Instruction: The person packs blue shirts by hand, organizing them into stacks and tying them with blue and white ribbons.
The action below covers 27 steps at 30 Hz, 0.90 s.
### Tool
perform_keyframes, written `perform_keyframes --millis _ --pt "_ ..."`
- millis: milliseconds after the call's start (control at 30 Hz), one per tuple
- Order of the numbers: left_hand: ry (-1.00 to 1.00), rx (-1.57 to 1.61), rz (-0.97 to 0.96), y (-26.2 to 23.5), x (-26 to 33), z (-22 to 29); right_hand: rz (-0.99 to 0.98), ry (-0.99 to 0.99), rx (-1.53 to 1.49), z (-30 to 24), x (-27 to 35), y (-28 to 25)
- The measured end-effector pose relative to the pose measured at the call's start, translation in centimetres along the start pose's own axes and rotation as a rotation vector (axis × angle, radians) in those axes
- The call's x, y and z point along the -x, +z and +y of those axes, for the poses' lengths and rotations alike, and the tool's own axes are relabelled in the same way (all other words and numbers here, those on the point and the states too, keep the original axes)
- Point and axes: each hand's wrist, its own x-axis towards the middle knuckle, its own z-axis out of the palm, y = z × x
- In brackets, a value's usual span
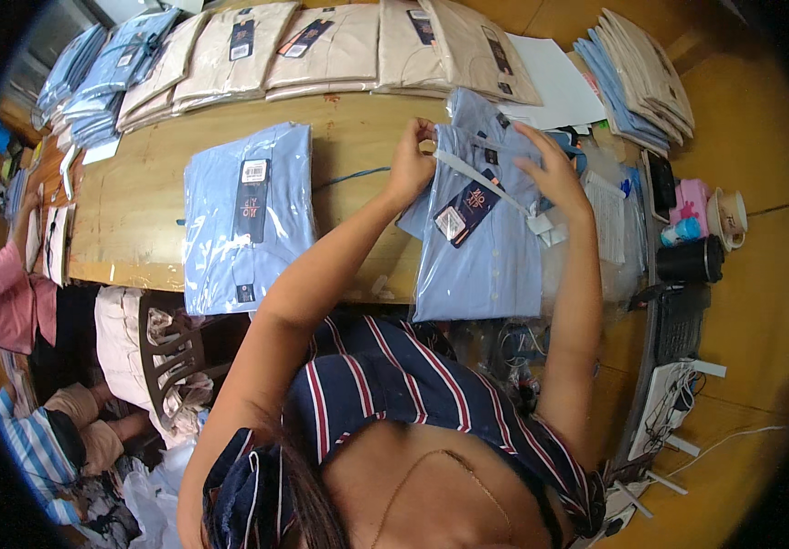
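Observation:
In front of me a folded light-blue shirt [481,274] lies in a clear plastic bag, a dark hang tag [466,210] on its front. A pale strip [481,178] slants across the bag's upper part, its loose end near my right wrist. My left hand [413,165] is closed on the bag's upper left edge, beside the strip's upper end. Over the upper right of the shirt, my right hand [554,174] has its thumb and forefinger apart, near the collar. Whether its fingertips touch the plastic is hard to tell. Another bagged blue shirt [220,229] lies to the left.
Stacks of bagged beige shirts [321,55] line the table's far side, with blue ones [115,73] at far left. More folded shirts [637,73] stand at back right. A black cup [692,261] and a phone [660,183] sit at right. Another person's pink sleeve [5,302] shows at left.

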Motion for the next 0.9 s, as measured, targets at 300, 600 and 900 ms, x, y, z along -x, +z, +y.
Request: perform_keyframes --millis 300,600,900 --pt "-0.039 -0.240 -0.144 -1.0 1.8 0.1 -0.013 0.257 -0.175 8.3 -6.4 -0.8" --pt "0.079 -0.269 -0.135 0.6 1.5 3.2 0.328 0.320 -0.060 13.8 -9.6 -11.7" --pt "-0.142 -0.455 -0.100 0.7 4.3 2.5 0.704 -0.132 1.180 -3.2 -11.0 -17.6"
